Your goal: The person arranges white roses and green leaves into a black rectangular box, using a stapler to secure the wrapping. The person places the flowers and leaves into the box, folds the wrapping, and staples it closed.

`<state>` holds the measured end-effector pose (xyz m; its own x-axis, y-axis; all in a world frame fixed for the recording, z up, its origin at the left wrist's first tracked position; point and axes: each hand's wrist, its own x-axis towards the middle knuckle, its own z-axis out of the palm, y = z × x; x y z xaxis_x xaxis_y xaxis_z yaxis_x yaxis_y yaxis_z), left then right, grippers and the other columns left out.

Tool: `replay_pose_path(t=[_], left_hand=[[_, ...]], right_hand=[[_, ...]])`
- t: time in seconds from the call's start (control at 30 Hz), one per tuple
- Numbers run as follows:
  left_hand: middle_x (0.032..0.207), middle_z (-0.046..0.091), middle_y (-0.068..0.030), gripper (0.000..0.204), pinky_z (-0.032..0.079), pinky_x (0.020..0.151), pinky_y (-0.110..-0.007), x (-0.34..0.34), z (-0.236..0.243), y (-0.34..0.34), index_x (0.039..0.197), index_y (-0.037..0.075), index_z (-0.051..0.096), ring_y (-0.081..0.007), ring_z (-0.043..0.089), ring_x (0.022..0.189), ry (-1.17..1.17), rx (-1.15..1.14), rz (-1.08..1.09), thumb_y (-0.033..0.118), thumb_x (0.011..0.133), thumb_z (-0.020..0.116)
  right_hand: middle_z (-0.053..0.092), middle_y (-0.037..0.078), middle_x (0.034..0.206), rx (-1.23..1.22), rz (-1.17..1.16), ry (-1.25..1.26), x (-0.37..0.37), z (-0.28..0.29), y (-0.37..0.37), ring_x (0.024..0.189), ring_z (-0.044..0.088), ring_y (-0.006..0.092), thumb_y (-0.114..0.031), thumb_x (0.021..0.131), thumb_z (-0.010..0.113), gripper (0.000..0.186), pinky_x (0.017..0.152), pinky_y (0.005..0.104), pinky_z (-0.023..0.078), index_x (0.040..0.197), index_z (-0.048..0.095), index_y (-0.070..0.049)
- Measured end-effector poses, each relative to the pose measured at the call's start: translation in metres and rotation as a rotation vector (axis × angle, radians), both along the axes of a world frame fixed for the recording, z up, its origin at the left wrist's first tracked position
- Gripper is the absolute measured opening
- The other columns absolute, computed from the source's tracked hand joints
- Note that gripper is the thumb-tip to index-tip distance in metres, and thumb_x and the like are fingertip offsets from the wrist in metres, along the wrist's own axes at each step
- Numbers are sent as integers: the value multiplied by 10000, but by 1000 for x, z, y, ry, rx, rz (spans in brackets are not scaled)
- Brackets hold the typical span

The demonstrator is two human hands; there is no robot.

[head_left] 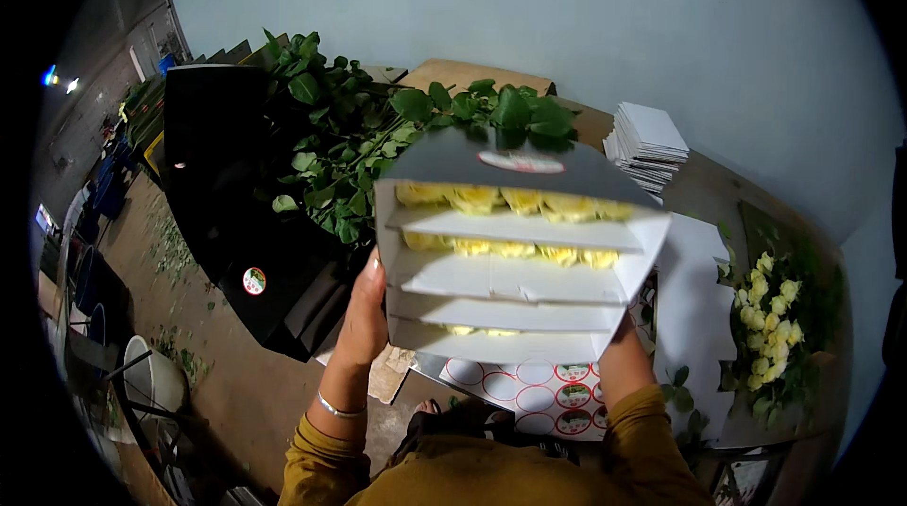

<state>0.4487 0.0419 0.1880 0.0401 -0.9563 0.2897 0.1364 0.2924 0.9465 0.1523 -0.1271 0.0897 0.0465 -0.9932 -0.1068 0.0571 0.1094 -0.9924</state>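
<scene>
Between my two hands is a rose box (510, 280), black outside and white inside, its open end tilted toward me. White card dividers split it into layers, with rows of yellow roses (515, 201) showing in the upper ones and a few petals lower down. My left hand (364, 312) is closed on the box's left side, thumb upright along the edge. My right hand (625, 355) supports the lower right corner; its fingers are mostly hidden behind the box. Leafy green stems (510, 109) stick out beyond the far end.
Black packages (241, 204) and leafy stems (354, 175) lie to the left. A sheet of round stickers (536, 399) is below the box. On the right are a white card sheet (690, 317), stacked white card (647, 133) and a bunch of pale roses (773, 322). A white bucket (154, 378) stands lower left.
</scene>
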Motion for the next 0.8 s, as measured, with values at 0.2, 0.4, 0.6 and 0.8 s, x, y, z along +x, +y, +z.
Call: replay_pose_path(t=[0.2, 0.4, 0.6, 0.8], left_hand=[[1495, 115, -217, 901, 113, 1112, -358, -21, -24, 31, 1433, -32, 84, -307, 129, 1390, -527, -99, -71, 597, 872, 401], [1448, 183, -289, 958, 158, 1099, -467, -39, -64, 92, 1406, -41, 219, -400, 204, 1354, -589, -232, -40, 681, 810, 423], [1391, 226, -363, 994, 188, 1065, -551, -30, -107, 126, 1392, -19, 248, -490, 265, 1296, -453, -533, -114, 726, 762, 435], [1410, 257, -300, 940, 193, 1065, -556, -47, -118, 122, 1405, 43, 261, -454, 284, 1301, -320, -724, -373, 727, 772, 378]], right_hand=[[461, 102, 1230, 126, -18, -3, -40, -40, 73, 1029, 506, 237, -473, 905, 452, 523, 817, 410, 449, 1243, 430, -74], [470, 99, 1206, 294, -173, 39, -81, -53, 154, 1009, 510, 234, -463, 905, 456, 504, 805, 408, 453, 1224, 439, -74], [480, 95, 1183, 306, -366, 95, -93, -32, 228, 990, 514, 232, -453, 904, 460, 485, 794, 406, 456, 1206, 448, -74], [489, 92, 1159, 304, -678, 130, -118, -8, 342, 971, 518, 229, -443, 904, 465, 466, 782, 404, 460, 1188, 457, -73]])
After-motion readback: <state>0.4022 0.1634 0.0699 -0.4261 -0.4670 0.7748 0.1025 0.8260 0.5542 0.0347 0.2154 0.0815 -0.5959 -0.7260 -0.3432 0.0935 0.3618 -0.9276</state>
